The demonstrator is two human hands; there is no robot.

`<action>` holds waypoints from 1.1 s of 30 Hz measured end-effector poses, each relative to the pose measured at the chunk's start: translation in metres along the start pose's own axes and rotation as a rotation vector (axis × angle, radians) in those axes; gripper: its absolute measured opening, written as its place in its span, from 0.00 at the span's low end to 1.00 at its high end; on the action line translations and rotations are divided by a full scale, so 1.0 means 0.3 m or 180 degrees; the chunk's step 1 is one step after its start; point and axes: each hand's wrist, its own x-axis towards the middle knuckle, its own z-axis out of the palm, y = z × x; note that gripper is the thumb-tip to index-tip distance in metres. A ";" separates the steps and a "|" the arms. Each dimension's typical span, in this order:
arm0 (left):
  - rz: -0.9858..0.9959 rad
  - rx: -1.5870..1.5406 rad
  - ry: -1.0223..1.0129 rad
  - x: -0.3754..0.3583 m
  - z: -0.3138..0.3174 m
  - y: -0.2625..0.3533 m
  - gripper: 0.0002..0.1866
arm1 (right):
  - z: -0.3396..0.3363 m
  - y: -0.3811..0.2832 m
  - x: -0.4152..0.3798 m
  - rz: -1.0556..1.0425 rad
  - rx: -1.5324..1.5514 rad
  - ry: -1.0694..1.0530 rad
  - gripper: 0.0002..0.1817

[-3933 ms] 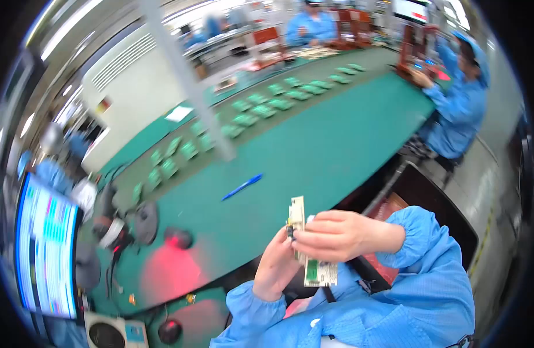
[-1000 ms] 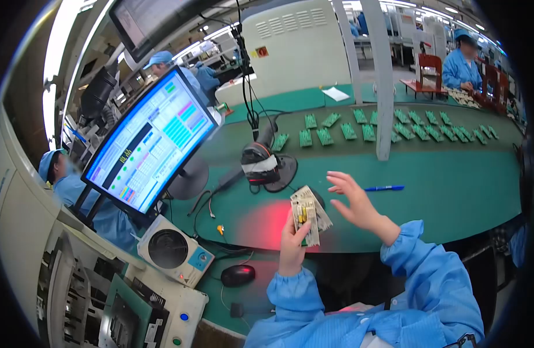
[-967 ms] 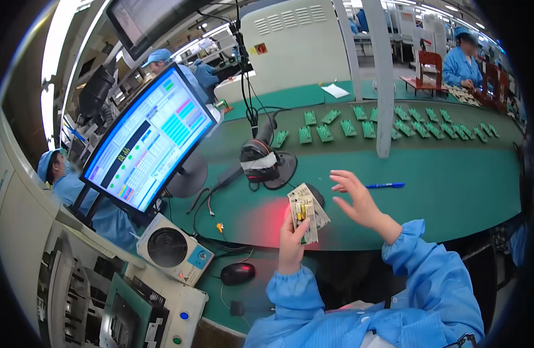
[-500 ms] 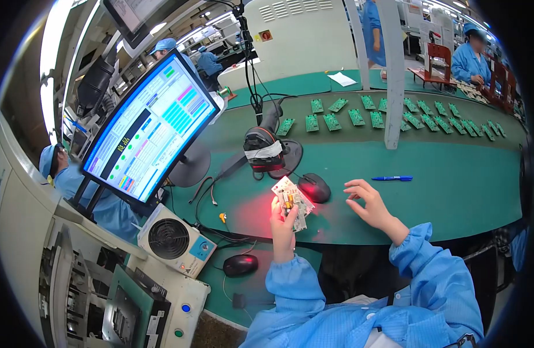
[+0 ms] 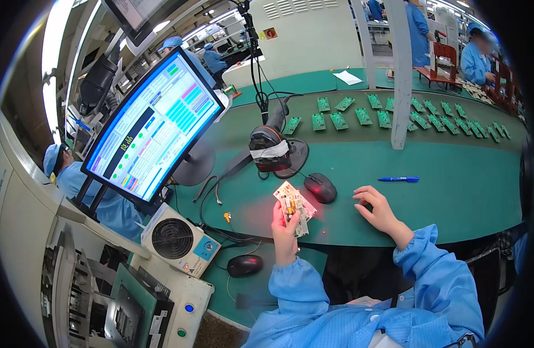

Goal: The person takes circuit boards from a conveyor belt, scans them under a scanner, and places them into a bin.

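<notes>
My left hand (image 5: 284, 229) grips several small circuit boards (image 5: 294, 203), fanned out, pale on top with yellow parts near the thumb. Red light falls on them and on the mat around them. Just behind stands a barcode scanner (image 5: 269, 149) on a stand, wrapped with white tape and facing down toward the boards. A black mouse (image 5: 320, 188) sits right of the boards. My right hand (image 5: 378, 212) hovers at the mat's front edge with its fingers loosely curled and apart, holding nothing. Beyond it lies a blue pen (image 5: 398, 179).
Rows of green circuit boards (image 5: 363, 116) lie at the back, behind a white post (image 5: 399, 87). At left are a lit monitor (image 5: 154, 124), a fan unit (image 5: 180, 238), cables (image 5: 212, 217) and a second mouse (image 5: 244, 265). A co-worker (image 5: 477, 58) sits at far right.
My right hand has lowered slightly, and its fingers are more curled. My left hand still holds the boards. The whole view has shifted a little.
</notes>
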 end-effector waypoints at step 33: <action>-0.0642 -0.0170 -0.0400 -0.061 0.079 0.047 0.23 | 0.068 -0.097 0.000 0.0183 0.0641 0.0084 0.10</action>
